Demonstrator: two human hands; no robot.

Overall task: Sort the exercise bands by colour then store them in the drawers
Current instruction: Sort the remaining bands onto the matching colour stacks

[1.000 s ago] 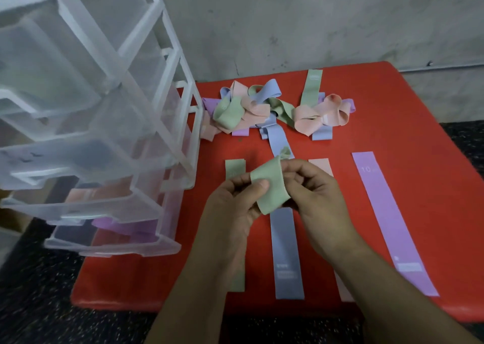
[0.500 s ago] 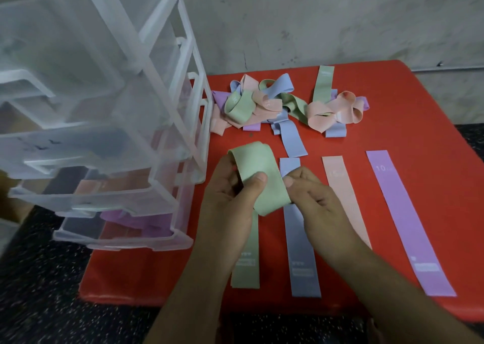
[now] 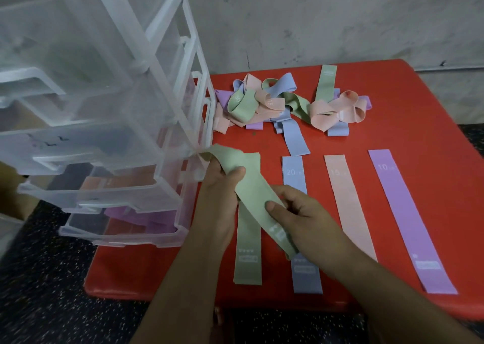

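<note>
Grey wall (image 3: 340, 16); speckled floor (image 3: 39, 291); red table (image 3: 419, 124)

Dim, even light with soft shadows; the picture is slightly soft throughout (most at the left edge). Wide-angle bending tilts the drawer unit (image 3: 146, 87) at upper left of the frame.

Drawer unit (image 3: 104, 134) on L of table (image 3: 419, 124), band pile (image 3: 275, 103) behind ctr, four flat bands (image 3: 348, 207) side-by-side in front.

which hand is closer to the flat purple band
Right. The right hand is over the blue band, left of the flat purple band; the left hand is farther left, by the drawer unit.
</note>
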